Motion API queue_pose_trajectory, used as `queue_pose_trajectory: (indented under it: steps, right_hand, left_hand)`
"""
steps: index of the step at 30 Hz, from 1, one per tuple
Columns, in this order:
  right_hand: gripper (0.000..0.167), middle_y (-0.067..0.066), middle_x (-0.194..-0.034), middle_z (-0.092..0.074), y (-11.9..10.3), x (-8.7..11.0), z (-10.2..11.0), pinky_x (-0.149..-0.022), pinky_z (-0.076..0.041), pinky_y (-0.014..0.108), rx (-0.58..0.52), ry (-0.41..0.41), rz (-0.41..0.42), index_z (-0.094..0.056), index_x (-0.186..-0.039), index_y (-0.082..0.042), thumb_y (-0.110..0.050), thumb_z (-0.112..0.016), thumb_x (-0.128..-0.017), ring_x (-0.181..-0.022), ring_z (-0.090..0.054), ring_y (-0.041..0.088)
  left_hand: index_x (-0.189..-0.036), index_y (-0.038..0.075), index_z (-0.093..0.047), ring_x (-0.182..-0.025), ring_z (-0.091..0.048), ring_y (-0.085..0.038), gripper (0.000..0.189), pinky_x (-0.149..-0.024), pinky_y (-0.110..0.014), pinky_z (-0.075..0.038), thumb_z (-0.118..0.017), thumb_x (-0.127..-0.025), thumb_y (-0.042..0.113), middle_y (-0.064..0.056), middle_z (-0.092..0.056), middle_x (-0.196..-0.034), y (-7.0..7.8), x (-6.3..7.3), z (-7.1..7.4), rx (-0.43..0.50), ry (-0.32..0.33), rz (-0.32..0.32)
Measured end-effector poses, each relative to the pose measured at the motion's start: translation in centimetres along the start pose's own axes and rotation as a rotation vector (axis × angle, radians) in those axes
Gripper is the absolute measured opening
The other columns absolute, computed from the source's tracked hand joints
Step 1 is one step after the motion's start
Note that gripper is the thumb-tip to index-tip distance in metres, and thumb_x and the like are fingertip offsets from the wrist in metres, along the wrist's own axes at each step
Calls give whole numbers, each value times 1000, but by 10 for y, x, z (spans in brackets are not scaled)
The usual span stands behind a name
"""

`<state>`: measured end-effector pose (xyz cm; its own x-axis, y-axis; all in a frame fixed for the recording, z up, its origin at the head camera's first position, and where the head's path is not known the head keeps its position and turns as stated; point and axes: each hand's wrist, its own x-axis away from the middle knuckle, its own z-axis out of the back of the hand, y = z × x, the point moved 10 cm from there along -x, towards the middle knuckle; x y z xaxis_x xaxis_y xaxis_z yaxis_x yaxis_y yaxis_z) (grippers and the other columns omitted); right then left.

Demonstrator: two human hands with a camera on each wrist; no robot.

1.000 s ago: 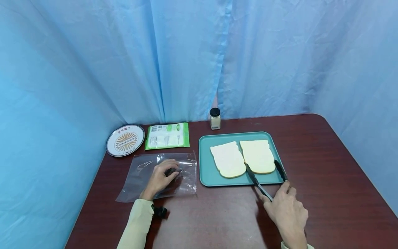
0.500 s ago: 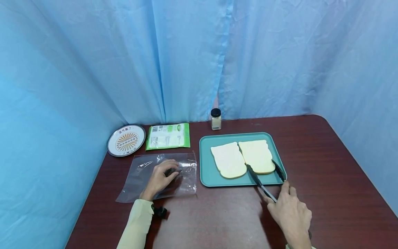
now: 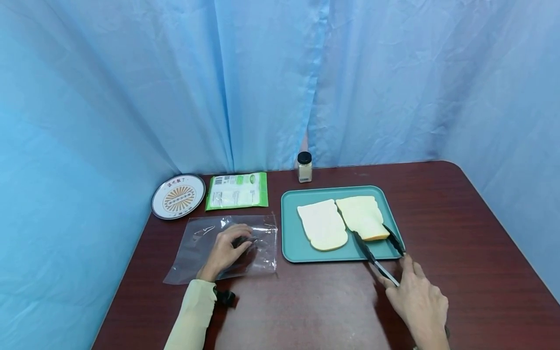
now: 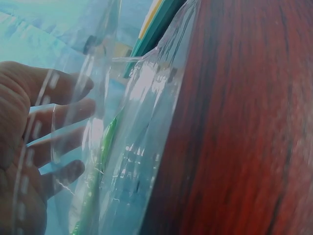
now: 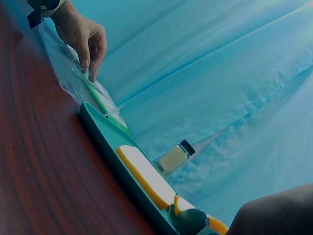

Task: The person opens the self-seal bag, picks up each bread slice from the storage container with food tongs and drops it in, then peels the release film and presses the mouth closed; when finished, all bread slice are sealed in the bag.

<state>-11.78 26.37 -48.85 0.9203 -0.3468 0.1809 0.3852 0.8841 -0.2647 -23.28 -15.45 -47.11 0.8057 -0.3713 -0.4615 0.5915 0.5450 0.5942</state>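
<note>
My right hand (image 3: 417, 301) grips black-tipped metal tongs (image 3: 378, 267) at the front of the tray. The tong tips stand either side of the near end of the right bread slice (image 3: 360, 216), whose orange crust shows at the front. A second bread slice (image 3: 322, 226) lies beside it on the teal tray (image 3: 290, 248). My left hand (image 3: 227, 245) is at a clear plastic bag (image 3: 197, 245) left of the tray, thumb and fingers apart in a loose curve. In the left wrist view the film overlaps the spread fingers (image 4: 66, 115).
Behind the bag lies a green-and-white packet (image 3: 236, 191), with a patterned plate (image 3: 178, 197) to its left. A small jar with a black lid (image 3: 304, 167) stands behind the tray. Blue curtains (image 3: 271, 87) hang along the far edge of the brown table (image 3: 459, 233).
My right hand has shifted slightly right and toward me with the tongs. The right slice's near end now shows more crust and looks tilted. My left hand and the bag stay put.
</note>
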Motion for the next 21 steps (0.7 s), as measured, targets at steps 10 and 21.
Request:
queue_pose_trajectory:
  steps: [10,21]
  right_hand:
    - [91,25,-146,-44,12,-1,-2,-60,-49,60,18,-42,-24,-28,-153,-4,-56,-66,-88,-80,-59,55]
    - [94,29,-148,-43,24,2,6,-63,-49,64,10,-15,20,-30,-153,-5,-58,-69,-86,-90,-59,62]
  left_hand:
    - [-97,0,-76,-114,-67,-37,19,-98,-52,-56,-81,-79,-1,-19,-74,-110,-2,-1,1,-12,-12,28]
    - [-97,-1,-76,-115,-67,-35,18,-100,-51,-55,-80,-80,0,-17,-75,-110,0,-1,1,-13,-17,42]
